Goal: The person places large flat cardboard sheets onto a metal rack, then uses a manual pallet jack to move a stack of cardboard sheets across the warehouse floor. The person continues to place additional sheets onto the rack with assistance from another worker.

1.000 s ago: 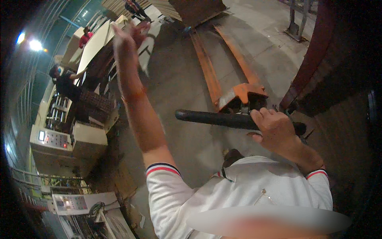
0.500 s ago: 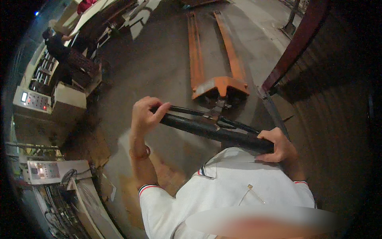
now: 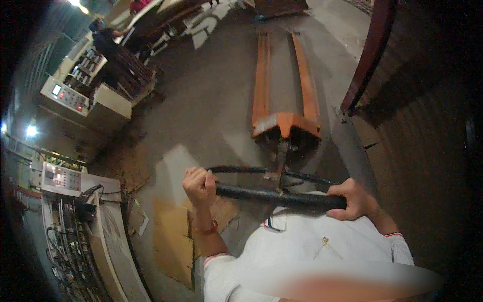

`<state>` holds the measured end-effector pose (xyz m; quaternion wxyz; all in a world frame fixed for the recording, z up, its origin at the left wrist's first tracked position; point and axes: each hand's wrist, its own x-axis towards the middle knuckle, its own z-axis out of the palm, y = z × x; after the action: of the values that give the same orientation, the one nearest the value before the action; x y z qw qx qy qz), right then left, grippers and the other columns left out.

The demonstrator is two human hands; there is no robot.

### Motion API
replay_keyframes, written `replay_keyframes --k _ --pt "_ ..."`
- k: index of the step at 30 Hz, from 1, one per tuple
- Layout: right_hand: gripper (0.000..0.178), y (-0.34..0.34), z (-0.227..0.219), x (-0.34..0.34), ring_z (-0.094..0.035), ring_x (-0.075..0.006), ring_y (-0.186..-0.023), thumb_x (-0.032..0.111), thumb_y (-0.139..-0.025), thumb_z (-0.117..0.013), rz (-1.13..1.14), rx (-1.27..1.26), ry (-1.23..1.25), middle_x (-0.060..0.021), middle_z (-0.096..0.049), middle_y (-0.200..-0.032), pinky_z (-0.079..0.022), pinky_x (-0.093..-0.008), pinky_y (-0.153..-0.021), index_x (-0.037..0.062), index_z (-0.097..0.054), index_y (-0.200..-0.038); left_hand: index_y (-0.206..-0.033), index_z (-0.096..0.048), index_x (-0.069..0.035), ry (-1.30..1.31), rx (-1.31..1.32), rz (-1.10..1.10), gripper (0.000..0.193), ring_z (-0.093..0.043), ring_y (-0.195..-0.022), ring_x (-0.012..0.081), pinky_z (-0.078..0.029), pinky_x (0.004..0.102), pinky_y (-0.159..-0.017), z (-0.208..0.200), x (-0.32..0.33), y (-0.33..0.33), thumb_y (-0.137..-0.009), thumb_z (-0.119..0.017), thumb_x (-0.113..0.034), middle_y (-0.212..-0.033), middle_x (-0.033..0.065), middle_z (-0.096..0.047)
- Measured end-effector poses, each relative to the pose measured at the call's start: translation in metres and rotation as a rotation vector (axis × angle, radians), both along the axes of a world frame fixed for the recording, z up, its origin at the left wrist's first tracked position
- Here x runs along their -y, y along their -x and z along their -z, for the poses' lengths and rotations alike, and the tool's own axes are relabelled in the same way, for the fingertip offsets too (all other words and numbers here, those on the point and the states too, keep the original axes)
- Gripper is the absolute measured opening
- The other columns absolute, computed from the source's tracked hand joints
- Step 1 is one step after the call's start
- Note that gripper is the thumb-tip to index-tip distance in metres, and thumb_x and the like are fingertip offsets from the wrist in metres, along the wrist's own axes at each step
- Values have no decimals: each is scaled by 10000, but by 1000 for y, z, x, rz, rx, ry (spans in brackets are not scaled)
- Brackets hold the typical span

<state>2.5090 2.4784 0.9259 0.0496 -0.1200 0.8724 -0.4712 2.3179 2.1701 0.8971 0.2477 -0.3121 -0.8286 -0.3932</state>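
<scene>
Your left grip [image 3: 200,186] and right grip [image 3: 352,199] are wrapped round the ends of the black handle [image 3: 251,193], mid-frame, the sensible hold for the orange pallet jack [image 3: 293,120], upper centre, likely heavy and stiff.

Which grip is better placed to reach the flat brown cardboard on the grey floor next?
Probably the left grip: closed at the left end of the black tubular handle, it is nearer the flat brown cardboard. The right grip holds the handle's right end.
</scene>
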Motion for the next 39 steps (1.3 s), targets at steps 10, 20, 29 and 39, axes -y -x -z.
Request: replay_keyframes --k 10,20,29,39 --pt "341 -40 44 50 -574 -234 -465 320 -650 -721 -92 -273 138 -133 -551 -542 -450 -305 -452 22 -602 -762 -468 -481 -29 -187 -87 -233 384 -437 -459 240 -376 325 -574 24 59 -67 -808 -386 -180 -463 77 -476" --pt "302 -14 61 94 -601 -173 -539 230 -662 -726 243 -798 91 -105 -579 -623 -471 -274 -493 45 -596 -863 -529 -511 -13 -140 -110 -196 439 -487 -489 245 -392 338 -532 5 85 -14 -871 -341 -230 -553 114 -527" --pt "229 54 77 77 -587 -226 -543 121 -657 -696 472 -962 67 -86 -572 -640 -467 -301 -505 96 -551 -833 -562 -536 -14 -69 -201 -307 407 -506 -506 287 -401 365 -552 -4 82 10 -869 -380 -232 -516 135 -494" --pt "269 108 83 42 -567 -237 -519 201 -631 -711 366 -1048 60 -79 -541 -603 -454 -318 -496 85 -526 -788 -639 -477 0 -259 -185 -843 335 -393 -529 171 -331 340 -496 44 109 -180 -838 -477 -268 -541 64 -373"
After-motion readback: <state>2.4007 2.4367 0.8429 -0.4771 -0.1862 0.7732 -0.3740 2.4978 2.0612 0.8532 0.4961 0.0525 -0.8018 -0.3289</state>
